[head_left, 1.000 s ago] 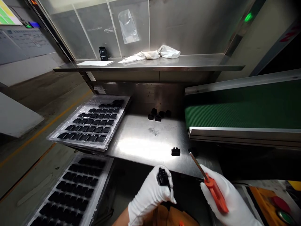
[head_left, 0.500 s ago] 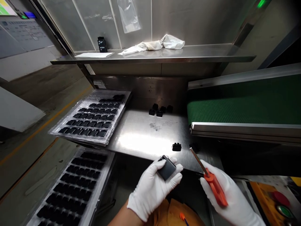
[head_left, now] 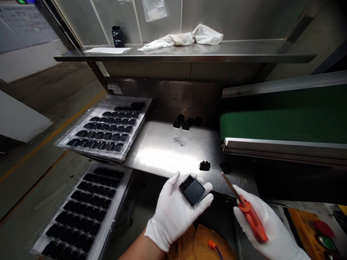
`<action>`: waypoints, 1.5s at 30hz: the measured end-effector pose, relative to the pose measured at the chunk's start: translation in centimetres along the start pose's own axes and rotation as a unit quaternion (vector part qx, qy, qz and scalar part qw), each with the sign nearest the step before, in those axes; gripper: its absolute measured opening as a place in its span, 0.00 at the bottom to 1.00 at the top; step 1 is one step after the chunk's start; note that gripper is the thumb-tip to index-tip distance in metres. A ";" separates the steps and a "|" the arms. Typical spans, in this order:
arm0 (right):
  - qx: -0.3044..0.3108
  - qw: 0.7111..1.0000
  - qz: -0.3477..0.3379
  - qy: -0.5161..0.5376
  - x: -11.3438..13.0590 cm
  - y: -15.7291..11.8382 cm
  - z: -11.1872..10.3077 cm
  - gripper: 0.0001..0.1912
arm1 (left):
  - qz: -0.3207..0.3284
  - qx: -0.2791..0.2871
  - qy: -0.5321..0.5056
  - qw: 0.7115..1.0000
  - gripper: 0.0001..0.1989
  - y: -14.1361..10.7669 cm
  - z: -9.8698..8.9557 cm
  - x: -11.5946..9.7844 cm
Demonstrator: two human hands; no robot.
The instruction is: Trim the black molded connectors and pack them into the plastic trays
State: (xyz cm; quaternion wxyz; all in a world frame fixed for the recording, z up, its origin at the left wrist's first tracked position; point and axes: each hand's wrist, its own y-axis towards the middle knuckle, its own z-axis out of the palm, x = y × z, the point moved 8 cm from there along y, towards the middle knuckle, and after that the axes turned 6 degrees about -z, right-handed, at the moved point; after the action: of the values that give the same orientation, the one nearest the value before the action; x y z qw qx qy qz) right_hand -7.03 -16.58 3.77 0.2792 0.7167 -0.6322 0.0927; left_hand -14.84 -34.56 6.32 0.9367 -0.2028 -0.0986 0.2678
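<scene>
My left hand, in a white glove, is palm up with a flat black plastic part lying across the palm and fingers. The thumb is lifted off the part. My right hand, also gloved in white, is closed round a red-handled tool with a slim metal shaft. Its tip points up and left, apart from the part; I cannot make out its exact kind. Just beyond my hands, a small black piece with knobs sits on the metal table. Another dark piece lies near the tool tip.
Left, a plastic-covered tray carries rows of black parts; a second filled tray is below. Several black pieces stand farther back. A green conveyor is on the right, above a control box. Cloths lie on the shelf.
My left thumb has lifted from the black part and swung outward, leaving more of the part showing. The right hand keeps the tool, moved slightly. The view has tilted down a little.
</scene>
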 end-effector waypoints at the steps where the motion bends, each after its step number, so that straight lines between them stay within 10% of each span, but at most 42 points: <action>1: 0.002 1.000 -0.002 -0.001 0.0 0.0 0.0 0.30 | -0.001 0.004 -0.002 1.000 0.15 0.0 0.0 0.0; 12: 0.054 0.998 -0.038 -0.005 0.8 -0.2 0.4 0.32 | 0.098 -0.030 0.157 0.982 0.25 -0.4 -1.4 -1.5; 14: 0.086 0.994 -0.060 -0.003 1.2 -0.6 0.9 0.35 | 0.188 -0.097 0.343 0.915 0.28 -0.3 -2.3 -3.1; 18: 0.213 0.976 -0.048 0.000 1.2 -2.4 3.5 0.36 | 0.344 -0.198 0.681 0.616 0.25 -0.3 -3.5 -5.8; 20: 0.284 0.959 -0.009 -0.003 0.8 -3.4 5.0 0.36 | 0.326 -0.184 0.773 0.512 0.23 0.7 -4.9 -5.7; 26: 0.383 0.920 0.087 0.000 -0.2 -4.6 7.5 0.33 | 0.162 -0.137 0.876 0.432 0.24 2.9 -11.3 -4.2; 31: 0.373 0.920 0.121 0.007 -1.4 -4.7 8.4 0.30 | 0.167 -0.145 0.856 0.468 0.23 2.5 -12.6 -4.8; 34: 0.364 0.926 0.098 0.012 -1.4 -5.1 8.8 0.28 | 0.209 -0.170 0.771 0.577 0.20 1.9 -12.5 -5.7; 40: 0.319 0.945 0.068 0.017 -0.9 -5.2 8.6 0.28 | 0.130 -0.269 0.269 0.916 0.11 1.7 -15.5 -5.1; 45: 0.350 0.934 0.068 0.013 0.3 -4.8 9.1 0.27 | 0.062 -0.267 -0.032 0.961 0.07 2.3 -16.3 -3.1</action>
State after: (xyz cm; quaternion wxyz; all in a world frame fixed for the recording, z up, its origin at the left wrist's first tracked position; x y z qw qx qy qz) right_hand -4.39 -21.33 -5.02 0.0124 0.7228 -0.6036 0.3364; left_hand -13.69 -39.82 -9.53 0.8264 -0.4427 -0.1836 0.2956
